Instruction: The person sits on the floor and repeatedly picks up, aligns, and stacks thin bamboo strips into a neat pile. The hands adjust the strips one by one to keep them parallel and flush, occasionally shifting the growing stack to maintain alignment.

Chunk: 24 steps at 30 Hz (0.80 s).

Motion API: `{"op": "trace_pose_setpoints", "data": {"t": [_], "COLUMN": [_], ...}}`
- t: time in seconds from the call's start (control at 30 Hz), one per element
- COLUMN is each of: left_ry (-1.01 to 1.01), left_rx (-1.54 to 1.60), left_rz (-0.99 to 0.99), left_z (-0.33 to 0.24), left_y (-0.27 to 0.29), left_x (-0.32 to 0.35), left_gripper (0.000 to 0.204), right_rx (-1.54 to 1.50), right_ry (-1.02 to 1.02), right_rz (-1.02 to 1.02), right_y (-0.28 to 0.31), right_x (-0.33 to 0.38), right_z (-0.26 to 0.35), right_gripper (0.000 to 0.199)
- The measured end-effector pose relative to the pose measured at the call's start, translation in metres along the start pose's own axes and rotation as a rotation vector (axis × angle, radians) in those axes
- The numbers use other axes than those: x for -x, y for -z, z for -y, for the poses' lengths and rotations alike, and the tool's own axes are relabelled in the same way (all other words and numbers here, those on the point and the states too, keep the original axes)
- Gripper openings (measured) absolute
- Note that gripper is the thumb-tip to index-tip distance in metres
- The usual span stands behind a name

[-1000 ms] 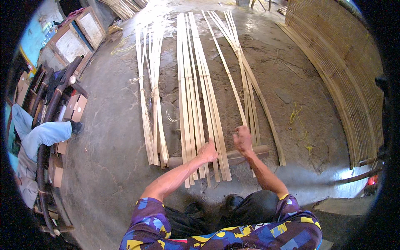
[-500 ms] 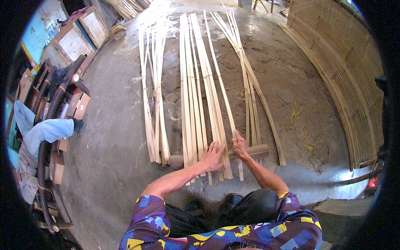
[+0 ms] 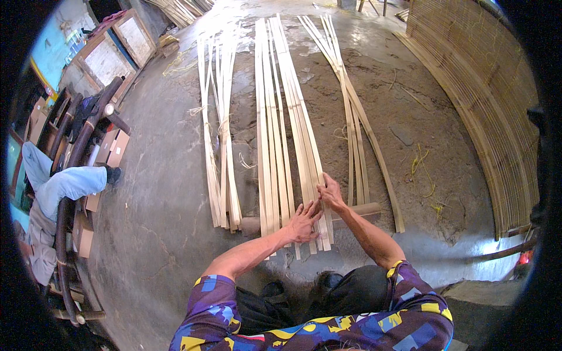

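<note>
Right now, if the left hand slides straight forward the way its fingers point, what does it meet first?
Probably the right hand, just ahead of the left hand on the middle bundle of bamboo strips. Depth is hard to judge.

You've pale yellow bamboo strips (image 3: 281,128) on grey concrete floor (image 3: 164,193); your sleeves (image 3: 222,298) purple w/ blue-yellow blotches.

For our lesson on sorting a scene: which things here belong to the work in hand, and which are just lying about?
In the work:
- left hand and right hand, flat on the middle bamboo strips
- wooden crossbar under them

Lying about:
- left strips
- right strips
- woven mat
- cardboard boxes
- framed panels
</note>
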<state>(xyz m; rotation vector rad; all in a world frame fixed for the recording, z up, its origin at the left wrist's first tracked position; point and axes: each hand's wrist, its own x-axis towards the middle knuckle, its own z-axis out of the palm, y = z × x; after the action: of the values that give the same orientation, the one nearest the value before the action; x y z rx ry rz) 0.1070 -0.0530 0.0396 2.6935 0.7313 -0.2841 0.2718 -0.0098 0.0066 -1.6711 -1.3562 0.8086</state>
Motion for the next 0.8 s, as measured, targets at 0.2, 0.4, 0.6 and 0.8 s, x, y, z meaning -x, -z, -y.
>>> {"op": "trace_pose_setpoints", "data": {"t": [0.2, 0.4, 0.6, 0.8], "left_ry": [-0.039, -0.105, -0.154, -0.211], "left_rx": [0.067, 0.081, 0.138, 0.26], "left_rz": [-0.084, -0.214, -0.257, -0.296], "left_z": [0.001, 0.008, 0.014, 0.017], "left_y": [-0.003, -0.02, -0.021, -0.017], "left_x": [0.0, 0.005, 0.003, 0.009], "left_gripper": [0.083, 0.083, 0.088, 0.088], "right_rx": [0.142, -0.002, 0.12, 0.18], "right_ry": [-0.014, 0.14, -0.044, -0.044], "right_rz": [-0.045, -0.18, -0.007, 0.042], "right_y": [0.006, 0.003, -0.011, -0.019], "right_x": [0.015, 0.024, 0.015, 0.012], "right_z": [-0.001, 0.051, 0.068, 0.057], "right_gripper": [0.046, 0.044, 0.046, 0.046]}}
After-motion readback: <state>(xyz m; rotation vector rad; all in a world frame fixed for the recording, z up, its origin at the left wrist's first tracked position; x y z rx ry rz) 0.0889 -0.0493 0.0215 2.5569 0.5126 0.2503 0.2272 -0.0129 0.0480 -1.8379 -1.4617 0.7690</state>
